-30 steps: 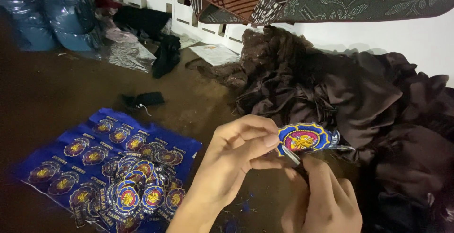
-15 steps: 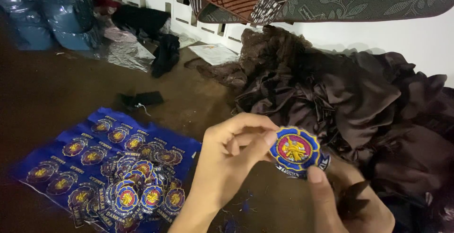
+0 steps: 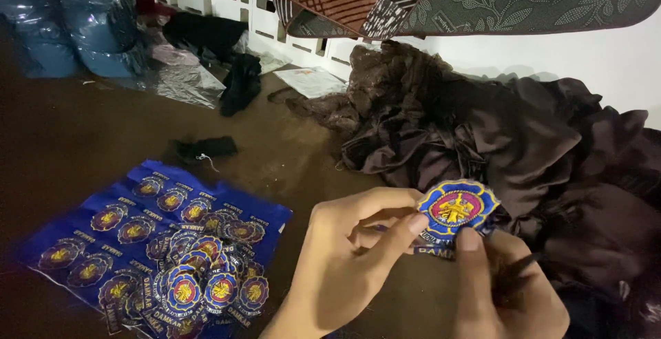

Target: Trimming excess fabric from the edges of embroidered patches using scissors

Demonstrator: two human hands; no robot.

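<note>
Since the earlier frame, the round embroidered patch (image 3: 456,209) has tilted slightly rightward. Left hand (image 3: 351,249) pinches its lower edge; right hand (image 3: 506,287) grips beneath, thumb upright. Patch sits right of the blue patch sheet (image 3: 148,232), before dark brown cloth (image 3: 523,146).

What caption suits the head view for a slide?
Both hands, left hand and right hand, hold a round embroidered patch beside a blue patch sheet.

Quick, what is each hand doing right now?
Left hand: closed, pinching the round blue patch at its lower edge.
Right hand: closed, thumb pressed on the bottom of the same patch.
</note>
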